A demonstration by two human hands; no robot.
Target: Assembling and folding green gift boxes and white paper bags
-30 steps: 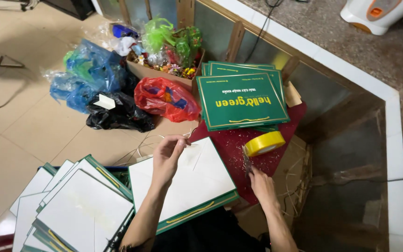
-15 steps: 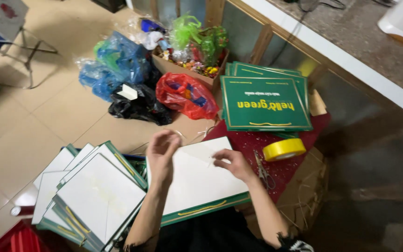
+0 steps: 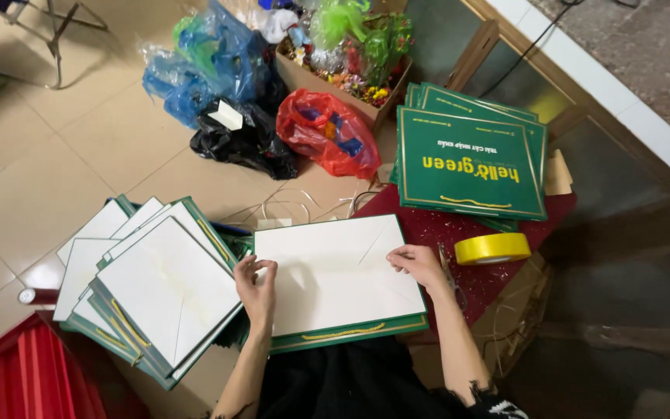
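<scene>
Hands [image 3: 257,287] [image 3: 416,264] grip white sheet [image 3: 335,271] edges (yellow tape roll [image 3: 492,248] just beside).

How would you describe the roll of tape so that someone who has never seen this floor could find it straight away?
Start at the stack of green paper bags lying flat at the upper right, on a dark red cloth. Just below that stack, beside the person's right hand, lies the roll of tape. It is the only bright yellow ring there; everything around it is flat and rectangular.
</scene>
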